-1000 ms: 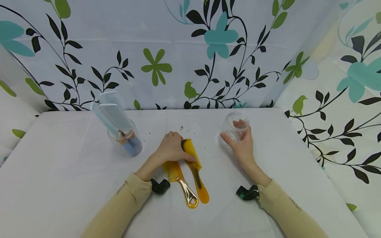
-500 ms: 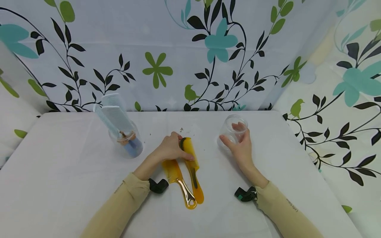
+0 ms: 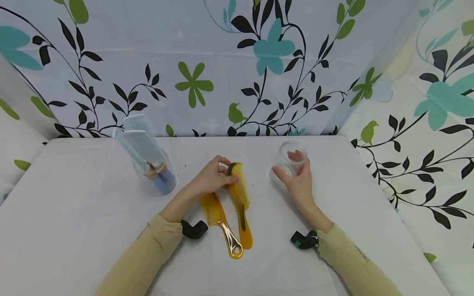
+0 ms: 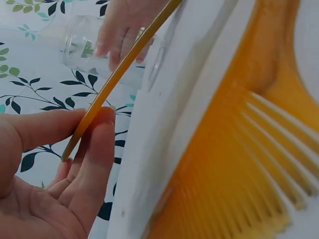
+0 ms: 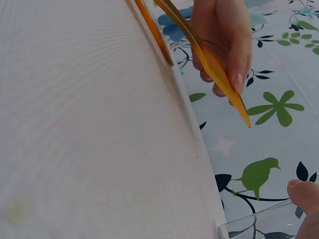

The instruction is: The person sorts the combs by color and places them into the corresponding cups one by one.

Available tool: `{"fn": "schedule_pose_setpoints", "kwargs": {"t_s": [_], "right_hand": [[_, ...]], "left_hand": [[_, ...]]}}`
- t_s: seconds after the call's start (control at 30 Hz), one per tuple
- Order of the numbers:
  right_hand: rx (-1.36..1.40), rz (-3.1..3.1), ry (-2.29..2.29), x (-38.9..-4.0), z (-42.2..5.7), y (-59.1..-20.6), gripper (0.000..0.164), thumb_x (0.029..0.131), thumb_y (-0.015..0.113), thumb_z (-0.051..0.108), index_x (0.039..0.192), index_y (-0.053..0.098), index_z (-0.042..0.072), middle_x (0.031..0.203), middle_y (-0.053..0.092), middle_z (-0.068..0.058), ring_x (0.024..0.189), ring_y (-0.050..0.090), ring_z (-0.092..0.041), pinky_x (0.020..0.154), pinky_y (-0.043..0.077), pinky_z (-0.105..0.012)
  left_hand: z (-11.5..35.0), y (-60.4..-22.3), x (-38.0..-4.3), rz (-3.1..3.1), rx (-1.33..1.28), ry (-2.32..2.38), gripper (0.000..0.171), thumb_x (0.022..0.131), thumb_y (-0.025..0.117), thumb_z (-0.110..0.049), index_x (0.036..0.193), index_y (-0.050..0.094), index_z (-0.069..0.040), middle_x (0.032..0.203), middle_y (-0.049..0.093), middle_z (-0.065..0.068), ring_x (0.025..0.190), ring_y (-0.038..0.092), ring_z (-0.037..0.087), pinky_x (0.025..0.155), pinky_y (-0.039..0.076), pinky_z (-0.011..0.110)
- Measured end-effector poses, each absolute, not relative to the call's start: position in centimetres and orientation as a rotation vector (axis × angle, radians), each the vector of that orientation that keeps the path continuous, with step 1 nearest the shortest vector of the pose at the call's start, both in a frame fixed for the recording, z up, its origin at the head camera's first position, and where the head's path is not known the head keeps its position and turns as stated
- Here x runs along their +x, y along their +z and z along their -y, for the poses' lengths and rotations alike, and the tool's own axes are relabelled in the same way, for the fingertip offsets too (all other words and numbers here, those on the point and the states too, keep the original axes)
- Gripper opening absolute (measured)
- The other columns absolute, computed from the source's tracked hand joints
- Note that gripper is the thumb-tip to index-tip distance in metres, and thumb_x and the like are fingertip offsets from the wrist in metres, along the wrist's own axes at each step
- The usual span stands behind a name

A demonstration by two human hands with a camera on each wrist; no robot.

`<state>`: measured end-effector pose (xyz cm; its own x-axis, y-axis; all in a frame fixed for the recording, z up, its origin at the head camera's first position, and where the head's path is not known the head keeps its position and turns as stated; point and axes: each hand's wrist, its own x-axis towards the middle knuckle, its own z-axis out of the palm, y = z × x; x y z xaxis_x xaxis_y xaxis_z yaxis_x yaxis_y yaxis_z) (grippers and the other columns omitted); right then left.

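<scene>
My left hand pinches an amber-yellow comb with a dark streak between thumb and fingers, near the far end of its toothed part. In the left wrist view this comb appears edge-on, raised off the white surface. A second amber comb, with a looped handle, lies flat beside it, close below the left wrist. To the right, my right hand grips a clear jar around its side; the jar stands upright with nothing visible inside. Its edge shows in the right wrist view.
A clear jar holding several pale blue combs and brown-and-blue items stands at the back left. A few dark specks lie on the white table. A patterned curtain hangs behind and at the sides.
My left hand has lifted the streaked comb and drawn it slightly away from me, its handle swinging left towards the other comb. The right hand keeps holding the clear jar in place.
</scene>
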<state>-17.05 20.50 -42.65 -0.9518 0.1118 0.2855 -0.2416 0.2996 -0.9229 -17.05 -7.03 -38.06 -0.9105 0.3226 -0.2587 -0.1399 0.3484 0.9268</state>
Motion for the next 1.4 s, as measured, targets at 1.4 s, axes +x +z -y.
{"fn": "schedule_pose_setpoints", "kwargs": {"t_s": [1.4], "right_hand": [[0.112, 2.304, 1.677, -17.1, -20.6, -42.9, 0.084, 0.085, 0.08, 0.025, 0.149, 0.029, 0.007, 0.144, 0.048, -0.005, 0.135, 0.043, -0.028, 0.115, 0.034, -0.053]], "left_hand": [[7.4, -34.0, -15.8, -2.013, 0.213, 2.268, 0.029, 0.103, 0.055, -0.016, 0.126, 0.057, 0.002, 0.115, 0.066, 0.016, 0.095, 0.069, 0.018, 0.086, 0.059, 0.034]]}}
